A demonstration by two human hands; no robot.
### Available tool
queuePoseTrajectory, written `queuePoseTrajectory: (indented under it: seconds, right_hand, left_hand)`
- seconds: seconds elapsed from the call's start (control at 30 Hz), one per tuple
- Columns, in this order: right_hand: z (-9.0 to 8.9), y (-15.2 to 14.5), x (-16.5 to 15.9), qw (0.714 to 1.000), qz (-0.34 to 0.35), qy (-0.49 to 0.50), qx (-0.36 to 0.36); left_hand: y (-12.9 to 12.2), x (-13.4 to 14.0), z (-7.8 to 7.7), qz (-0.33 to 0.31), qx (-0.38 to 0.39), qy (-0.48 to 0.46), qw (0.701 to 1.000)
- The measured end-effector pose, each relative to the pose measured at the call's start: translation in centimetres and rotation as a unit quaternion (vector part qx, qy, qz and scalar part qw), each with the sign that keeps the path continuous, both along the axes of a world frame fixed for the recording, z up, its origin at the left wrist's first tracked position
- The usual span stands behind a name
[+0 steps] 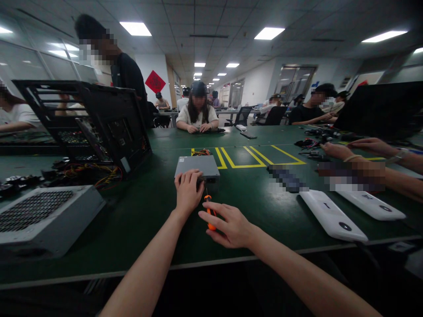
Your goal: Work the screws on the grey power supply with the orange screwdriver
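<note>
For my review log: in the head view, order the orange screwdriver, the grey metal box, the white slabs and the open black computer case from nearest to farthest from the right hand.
From the right hand:
1. orange screwdriver, under its fingers.
2. grey metal box, just ahead, under the left hand.
3. white slabs, to the right.
4. open black computer case, far left.

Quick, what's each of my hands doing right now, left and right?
Left hand: laid on the near edge of the small grey metal box, gripping nothing.
Right hand: closed on the orange-handled screwdriver, tip toward the box.
</note>
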State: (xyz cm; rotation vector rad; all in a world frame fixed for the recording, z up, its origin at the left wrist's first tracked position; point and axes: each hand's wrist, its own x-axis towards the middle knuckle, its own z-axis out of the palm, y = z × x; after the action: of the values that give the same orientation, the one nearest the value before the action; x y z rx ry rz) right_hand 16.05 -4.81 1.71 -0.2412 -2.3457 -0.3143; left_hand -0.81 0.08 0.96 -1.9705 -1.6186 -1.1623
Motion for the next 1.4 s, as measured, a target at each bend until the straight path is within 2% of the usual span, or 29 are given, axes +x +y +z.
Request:
queuePoseTrajectory:
  seconds: [0.1,0.2,0.3,0.43,0.53,0.63,0.73,0.83,0.93,1.07,1.27,1.4]
  right_hand:
    - [-0.23,0.16,0.04,0.999,-0.011,0.032,0.014]
    - [-0.74,0.42,0.05,0.996,-0.012,0.086,-0.017]
    - [-0.72,0.33,0.06,0.997,0.000,0.070,-0.043]
    - [-0.21,0.07,0.07,1.000,-0.008,0.024,-0.010]
    - [-0.38,0.25,0.05,0.998,-0.016,0.061,0.002]
    - [-0.72,0.45,-0.01,0.995,-0.013,0.093,-0.023]
    - [-0.54,0.32,-0.04,0.997,-0.006,0.063,-0.036]
    - [-0.19,0.10,0.01,1.000,-0.010,0.023,-0.006]
    - [-0.36,0.16,0.03,0.999,-0.019,0.050,0.005]
    - [-0.84,0.32,-0.10,0.996,-0.017,0.085,-0.021]
    - [-0.37,0.16,-0.18,1.000,-0.028,-0.005,0.013]
    - [-0.59,0.66,0.11,0.994,-0.064,0.087,0.015]
  left_hand:
    - [-0.01,-0.03,0.02,0.000,-0.001,-0.001,1.000]
    - [0.00,-0.08,-0.01,-0.001,-0.001,0.001,1.000]
    - [0.02,-0.10,-0.03,0.000,0.001,0.001,1.000]
    - [0.06,-0.07,-0.04,0.001,0.002,-0.002,1.000]
    - [0.08,-0.06,-0.05,0.002,-0.001,0.000,1.000]
    - [0.08,-0.08,-0.07,0.003,-0.003,0.002,1.000]
    - [0.08,-0.11,-0.10,0.003,-0.002,0.005,1.000]
    - [0.07,-0.14,-0.11,0.001,-0.001,0.007,1.000]
    - [0.07,-0.14,-0.12,0.001,-0.001,0.007,1.000]
    - [0.09,-0.12,-0.14,0.004,-0.001,0.005,1.000]
    - [0.09,-0.10,-0.12,0.003,0.002,0.006,1.000]
    - [0.09,-0.11,-0.16,0.002,0.005,0.007,1.000]
